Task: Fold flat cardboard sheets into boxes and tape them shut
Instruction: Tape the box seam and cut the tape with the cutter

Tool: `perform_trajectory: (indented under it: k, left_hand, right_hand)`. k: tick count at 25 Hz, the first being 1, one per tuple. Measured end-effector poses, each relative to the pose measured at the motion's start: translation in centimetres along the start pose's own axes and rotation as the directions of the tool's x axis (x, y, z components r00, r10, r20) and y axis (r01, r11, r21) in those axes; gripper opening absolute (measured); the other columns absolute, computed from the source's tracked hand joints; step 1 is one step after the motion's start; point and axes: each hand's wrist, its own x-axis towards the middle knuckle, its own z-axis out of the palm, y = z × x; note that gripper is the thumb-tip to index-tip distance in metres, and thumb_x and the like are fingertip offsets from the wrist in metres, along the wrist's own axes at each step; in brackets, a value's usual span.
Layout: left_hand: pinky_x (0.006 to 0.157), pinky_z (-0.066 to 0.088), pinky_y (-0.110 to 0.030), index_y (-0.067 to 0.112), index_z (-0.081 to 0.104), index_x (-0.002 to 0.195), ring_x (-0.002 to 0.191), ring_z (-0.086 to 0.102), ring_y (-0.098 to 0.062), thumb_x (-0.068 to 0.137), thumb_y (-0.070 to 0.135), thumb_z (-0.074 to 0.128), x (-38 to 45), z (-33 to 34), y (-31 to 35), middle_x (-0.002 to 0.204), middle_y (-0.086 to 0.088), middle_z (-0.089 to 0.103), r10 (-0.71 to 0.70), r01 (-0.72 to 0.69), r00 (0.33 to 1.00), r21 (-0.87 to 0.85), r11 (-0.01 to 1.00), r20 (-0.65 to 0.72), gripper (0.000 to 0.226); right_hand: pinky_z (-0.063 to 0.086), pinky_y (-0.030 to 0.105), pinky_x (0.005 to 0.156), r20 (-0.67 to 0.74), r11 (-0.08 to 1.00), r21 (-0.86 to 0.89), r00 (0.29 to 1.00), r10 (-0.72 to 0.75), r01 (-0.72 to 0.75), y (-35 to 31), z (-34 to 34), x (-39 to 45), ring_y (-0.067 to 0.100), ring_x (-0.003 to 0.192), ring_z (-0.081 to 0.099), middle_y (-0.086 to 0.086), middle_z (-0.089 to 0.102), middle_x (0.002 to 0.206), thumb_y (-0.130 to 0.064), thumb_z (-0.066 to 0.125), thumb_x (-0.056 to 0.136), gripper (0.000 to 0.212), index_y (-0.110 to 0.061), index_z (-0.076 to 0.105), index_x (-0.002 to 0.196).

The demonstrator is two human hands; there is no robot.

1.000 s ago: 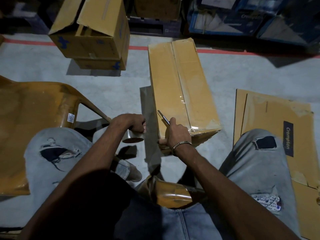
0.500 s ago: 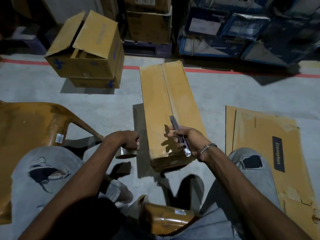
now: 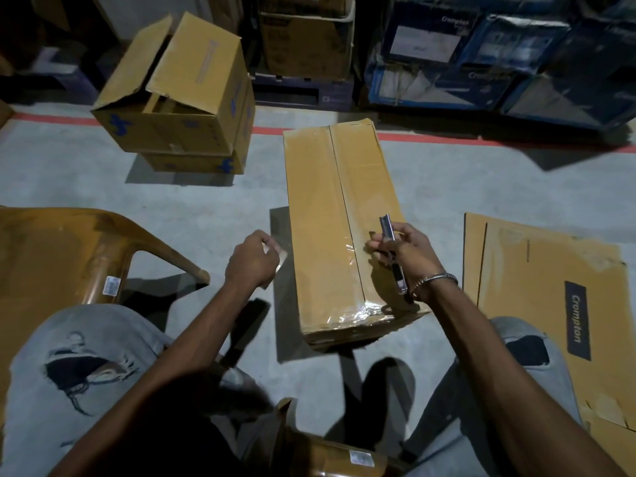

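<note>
We are in a warehouse: bare concrete floor with a red boundary line, stacked blue cartons on a pallet at the far side.

I read "Crompton" on the dark label of the flat brown cardboard sheet and on the blue cartons stacked behind.

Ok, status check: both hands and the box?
Left hand gripping tape roll. Right hand holding cutter over box. Seam partly taped. Nothing blocking.
</note>
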Motion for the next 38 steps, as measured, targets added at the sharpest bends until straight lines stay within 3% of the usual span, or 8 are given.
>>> perform_trajectory:
  k: [3,7,14,24,28,30,34,38]
  left_hand:
    - [0.068,0.049,-0.03,0.02,0.065,0.111,0.086,0.062,-0.02,0.1,0.021,0.06,1.3,1.4,0.6,0.109,-0.003,0.068,-0.127,0.093,0.988,-0.319,0.943,-0.089,0.012]
    - [0.089,0.055,-0.038,0.022,0.056,0.118,0.104,0.062,-0.025,0.095,0.022,0.07,2.1,3.8,1.3,0.123,-0.006,0.062,-0.198,0.149,0.979,-0.479,0.865,-0.053,0.027]
    - [0.064,0.048,-0.026,0.024,0.04,0.124,0.078,0.058,-0.014,0.096,0.021,0.07,1.8,4.9,1.9,0.113,-0.009,0.059,-0.242,0.231,0.969,-0.562,0.794,0.056,0.041]
    - [0.076,0.05,-0.035,0.024,0.035,0.12,0.082,0.058,-0.021,0.1,0.021,0.066,-4.6,3.3,-0.3,0.102,0.001,0.048,-0.172,0.233,0.969,-0.422,0.876,0.176,0.037]
    - [0.065,0.046,-0.03,0.019,0.034,0.12,0.077,0.054,-0.016,0.101,0.017,0.063,-7.6,3.0,-1.7,0.1,-0.006,0.053,-0.19,0.261,0.957,-0.364,0.894,0.22,0.035]
    - [0.066,0.047,-0.03,0.023,0.035,0.117,0.079,0.058,-0.018,0.099,0.02,0.066,-8.5,2.8,-2.2,0.109,-0.015,0.061,-0.199,0.268,0.955,-0.351,0.897,0.219,0.036]
    - [0.075,0.058,-0.046,0.033,0.04,0.104,0.08,0.064,-0.032,0.087,0.028,0.073,-8.8,1.4,-1.4,0.099,-0.004,0.064,-0.175,0.187,0.982,-0.244,0.952,0.071,0.038]
    - [0.088,0.054,-0.049,0.025,0.043,0.116,0.088,0.059,-0.027,0.094,0.027,0.072,-7.5,-1.4,2.2,0.101,0.003,0.057,-0.002,-0.005,0.997,-0.093,0.996,-0.072,0.037]
  right_hand:
    - [0.058,0.05,0.093,-0.135,0.868,-0.468,0.957,-0.256,0.166,1.2,-0.8,3.3,0.022,0.101,0.069,0.003,0.072,0.11,-0.016,0.063,0.099,0.024,-0.021,0.072,0.12]
    - [0.053,0.053,0.091,-0.234,0.739,-0.662,0.901,-0.364,0.127,1.9,-1.4,6.0,0.03,0.106,0.059,0.005,0.065,0.104,-0.034,0.059,0.1,0.026,-0.024,0.076,0.117]
    - [0.061,0.042,0.082,-0.35,0.919,-0.383,0.906,-0.239,0.095,2.5,-1.3,5.5,0.019,0.086,0.069,-0.001,0.069,0.093,-0.03,0.065,0.094,0.019,-0.033,0.069,0.113]
    - [0.063,0.05,0.08,-0.443,0.965,-0.229,0.896,0.013,-0.127,4.7,-2.3,-3.0,0.024,0.08,0.072,0.002,0.074,0.085,-0.025,0.081,0.084,0.016,-0.034,0.067,0.087]
    - [0.063,0.051,0.078,-0.436,0.958,-0.198,0.894,0.105,-0.21,6.6,-2.8,-6.0,0.029,0.079,0.074,0.007,0.076,0.086,-0.021,0.084,0.08,0.018,-0.029,0.069,0.087]
    - [0.064,0.048,0.078,-0.432,0.951,-0.217,0.895,0.108,-0.219,6.8,-2.8,-6.5,0.028,0.079,0.074,0.008,0.076,0.087,-0.02,0.085,0.077,0.018,-0.025,0.07,0.086]
    - [0.061,0.036,0.067,-0.428,0.759,-0.631,0.888,-0.167,-0.161,5.5,-1.7,-5.5,0.022,0.077,0.067,0.004,0.071,0.086,-0.032,0.081,0.077,0.016,-0.027,0.073,0.089]
    - [0.061,0.036,0.065,-0.288,0.803,-0.595,0.943,-0.168,-0.038,2.8,-0.5,-2.7,0.019,0.074,0.07,-0.002,0.073,0.078,-0.03,0.089,0.074,0.016,-0.026,0.074,0.079]
